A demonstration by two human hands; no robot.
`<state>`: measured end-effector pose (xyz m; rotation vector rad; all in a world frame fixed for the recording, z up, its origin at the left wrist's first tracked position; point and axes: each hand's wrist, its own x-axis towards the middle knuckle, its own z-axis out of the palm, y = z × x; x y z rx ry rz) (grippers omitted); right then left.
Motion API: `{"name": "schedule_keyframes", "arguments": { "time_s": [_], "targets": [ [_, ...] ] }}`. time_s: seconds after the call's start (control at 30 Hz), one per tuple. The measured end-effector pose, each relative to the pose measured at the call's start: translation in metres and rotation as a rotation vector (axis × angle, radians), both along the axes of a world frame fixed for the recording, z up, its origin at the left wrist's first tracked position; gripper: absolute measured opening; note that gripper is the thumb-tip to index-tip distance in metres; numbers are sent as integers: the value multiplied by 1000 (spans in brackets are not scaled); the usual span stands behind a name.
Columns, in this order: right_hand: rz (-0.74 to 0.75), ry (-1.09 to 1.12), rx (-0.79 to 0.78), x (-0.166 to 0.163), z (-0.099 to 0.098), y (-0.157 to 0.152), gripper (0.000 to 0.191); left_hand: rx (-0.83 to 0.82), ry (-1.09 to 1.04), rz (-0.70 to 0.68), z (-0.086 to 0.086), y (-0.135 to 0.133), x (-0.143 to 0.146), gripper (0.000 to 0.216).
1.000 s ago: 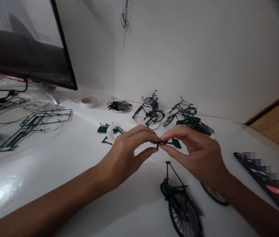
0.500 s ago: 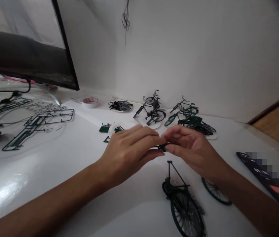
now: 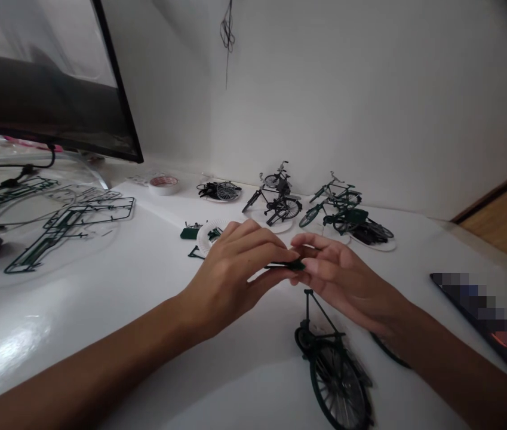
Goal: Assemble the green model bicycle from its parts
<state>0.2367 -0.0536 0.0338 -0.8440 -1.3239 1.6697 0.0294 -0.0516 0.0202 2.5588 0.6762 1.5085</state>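
Note:
Between the fingertips of both hands is a small dark green model bicycle part, mostly covered by the fingers. My left hand pinches it from the left, fingers above and thumb below. From the right, my right hand grips the same part between thumb and fingers. Below the hands lies a partly built dark green model bicycle, its frame joined to one spoked wheel. Another wheel is largely hidden under my right forearm.
Green part frames lie at left below a monitor. At the back are a tape roll, a black model bicycle, green model bicycles and a paper plate. A phone lies at right.
The small green part has turned a little between my fingers. My right hand has shifted its grip and its forearm now covers more of the loose wheel.

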Motion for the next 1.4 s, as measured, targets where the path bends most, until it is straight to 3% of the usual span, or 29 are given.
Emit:
{"name": "schedule_keyframes", "arguments": {
  "time_s": [0.17, 0.4, 0.67, 0.83, 0.97, 1.07, 1.13, 1.2, 1.27, 1.4],
  "targets": [
    [-22, 34, -85, -6, 0, -4, 17, -75, -51, -75, -1, 1, 0, 12],
    [-2, -2, -118, -7, 4, 0, 15, -218, -80, -42, -1, 5, -3, 13],
    [-53, 29, -157, -1, -3, 10, 19, -660, -194, 34, -1, 12, -3, 18],
    [-302, -46, 124, 6, 3, 21, 14, -871, -280, -1, -5, 19, -3, 28],
    [-563, 0, 266, 26, 31, 29, 13, -987, -304, -32, -9, 23, -5, 30],
    [-662, -9, 379, 54, 51, 25, 14, -988, -317, -26, -10, 26, -7, 32],
    [-710, -172, 485, 77, 54, 19, 17, -978, -325, -3, -10, 29, -9, 34],
    [-718, -549, 544, 99, 46, 11, 16, -964, -320, 16, -10, 32, -12, 36],
    [-602, -1068, 540, 117, 30, 4, 21, -937, -309, 26, -10, 35, -16, 37],
    [-526, -1483, 474, 133, -9, -7, 17, -837, -240, 76, -10, 36, -18, 35]
  ]
}}
